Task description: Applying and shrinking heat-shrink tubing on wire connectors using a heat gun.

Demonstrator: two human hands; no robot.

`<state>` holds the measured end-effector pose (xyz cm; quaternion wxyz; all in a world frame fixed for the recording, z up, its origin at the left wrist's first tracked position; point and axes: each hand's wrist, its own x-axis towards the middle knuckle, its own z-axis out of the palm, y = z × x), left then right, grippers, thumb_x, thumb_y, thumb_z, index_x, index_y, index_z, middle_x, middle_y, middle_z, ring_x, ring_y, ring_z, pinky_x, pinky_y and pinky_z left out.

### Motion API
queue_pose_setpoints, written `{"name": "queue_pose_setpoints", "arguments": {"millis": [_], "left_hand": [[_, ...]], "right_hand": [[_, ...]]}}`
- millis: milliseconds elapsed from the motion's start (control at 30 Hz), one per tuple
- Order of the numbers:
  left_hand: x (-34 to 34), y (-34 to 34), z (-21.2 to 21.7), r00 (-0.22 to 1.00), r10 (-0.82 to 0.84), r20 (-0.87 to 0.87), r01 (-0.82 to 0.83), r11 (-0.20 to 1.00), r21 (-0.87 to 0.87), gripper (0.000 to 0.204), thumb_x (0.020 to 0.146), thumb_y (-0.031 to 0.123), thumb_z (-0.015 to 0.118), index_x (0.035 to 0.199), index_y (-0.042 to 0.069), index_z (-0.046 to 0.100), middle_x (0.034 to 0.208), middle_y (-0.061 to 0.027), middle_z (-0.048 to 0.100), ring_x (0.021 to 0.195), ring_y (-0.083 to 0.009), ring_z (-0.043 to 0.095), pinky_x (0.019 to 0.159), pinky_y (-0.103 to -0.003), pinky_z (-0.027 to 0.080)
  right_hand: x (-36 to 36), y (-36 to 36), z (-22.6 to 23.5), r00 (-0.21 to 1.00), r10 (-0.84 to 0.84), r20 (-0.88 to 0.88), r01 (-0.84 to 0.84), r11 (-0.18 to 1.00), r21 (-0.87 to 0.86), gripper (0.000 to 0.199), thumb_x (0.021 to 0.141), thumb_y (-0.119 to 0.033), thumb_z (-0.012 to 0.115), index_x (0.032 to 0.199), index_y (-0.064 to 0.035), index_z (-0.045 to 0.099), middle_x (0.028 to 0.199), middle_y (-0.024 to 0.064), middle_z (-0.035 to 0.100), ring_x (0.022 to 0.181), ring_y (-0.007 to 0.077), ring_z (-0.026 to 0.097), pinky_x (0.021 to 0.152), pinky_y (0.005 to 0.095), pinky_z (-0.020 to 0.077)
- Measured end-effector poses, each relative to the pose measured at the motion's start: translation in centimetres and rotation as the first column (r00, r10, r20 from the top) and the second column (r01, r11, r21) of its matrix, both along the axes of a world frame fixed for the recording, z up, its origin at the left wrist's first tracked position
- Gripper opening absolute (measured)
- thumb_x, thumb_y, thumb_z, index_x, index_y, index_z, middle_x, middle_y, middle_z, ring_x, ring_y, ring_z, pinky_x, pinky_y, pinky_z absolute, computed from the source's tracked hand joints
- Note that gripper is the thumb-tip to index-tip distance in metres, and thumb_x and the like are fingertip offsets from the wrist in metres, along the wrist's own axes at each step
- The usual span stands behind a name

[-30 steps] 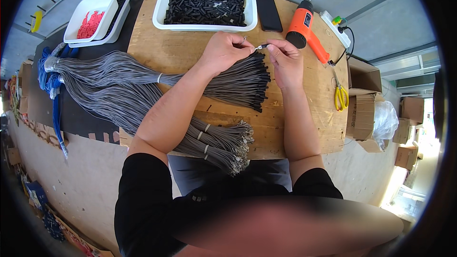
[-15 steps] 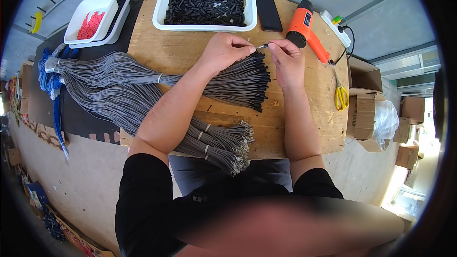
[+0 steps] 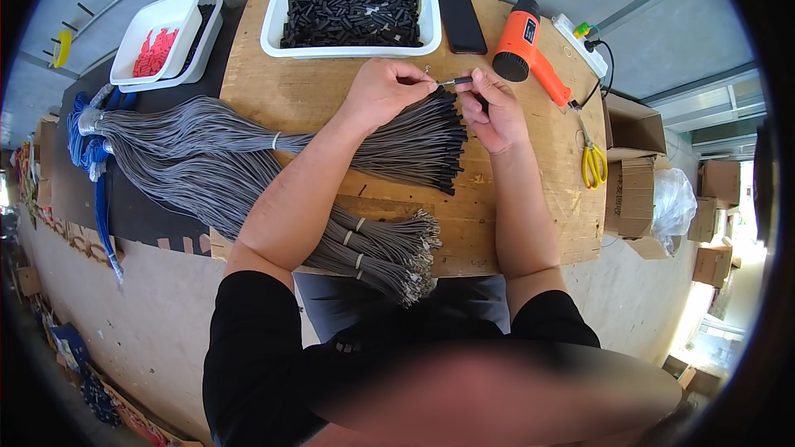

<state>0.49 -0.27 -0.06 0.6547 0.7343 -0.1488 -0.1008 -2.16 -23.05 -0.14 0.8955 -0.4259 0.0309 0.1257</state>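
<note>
Over the far end of a fanned bundle of grey cables [image 3: 397, 149], both my hands are raised and close together. My left hand [image 3: 387, 93] is closed in a pinch on a thin grey cable, whose bare metallic end shows just past the fingertips. My right hand [image 3: 497, 116] pinches a short black sleeve [image 3: 463, 80] between thumb and forefinger, in line with that cable end and touching it. Something dark also shows against the curled fingers of the right hand. Black sleeves [image 3: 454, 145] cap the bundle's ends below. A second group of grey cables [image 3: 418, 257] nearer me has bare metallic ends.
A white tub [image 3: 267, 29] of black sleeves stands at the back, beside a phone [image 3: 462, 22]. To the right lie an orange heat gun [image 3: 530, 45], a power strip [image 3: 580, 45] and yellow-handled scissors [image 3: 594, 165]. Stacked white trays [image 3: 190, 29], one with red pieces, stand at left.
My right hand has turned slightly and its fingers have curled, showing more of the black sleeve. My left hand stays nearly in place; the whole view has shifted a little.
</note>
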Motion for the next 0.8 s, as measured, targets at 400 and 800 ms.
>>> {"name": "queue_pose_setpoints", "arguments": {"millis": [400,800], "left_hand": [[0.23,-0.04,-0.67,1.000,0.004,0.011,-0.003,1.000,-0.020,0.021,0.088,0.016,0.078,0.095,-0.004,0.077,0.080,-0.0062,0.073,0.072,-0.0080,0.063,0.067,-0.025,0.050],[0.04,-0.14,-0.09,1.000,-0.008,-0.025,0.007,0.999,-0.049,0.018,0.088,0.015,0.078,0.095,-0.002,0.078,0.078,-0.0041,0.074,0.069,-0.0064,0.062,0.064,-0.025,0.049]], "right_hand": [[-0.09,0.49,0.18,0.999,0.014,0.039,-0.010,0.995,-0.103,0.018,0.101,-0.016,0.065,0.104,0.0022,0.067,0.095,0.0128,0.073,0.056,0.0063,0.046,0.046,0.0183,0.0316],[0.02,0.51,0.24,0.999,0.042,0.012,-0.041,0.996,-0.076,0.019,0.101,-0.017,0.063,0.103,0.0015,0.068,0.095,0.0101,0.074,0.053,0.0050,0.043,0.046,0.0187,0.0305]]}}
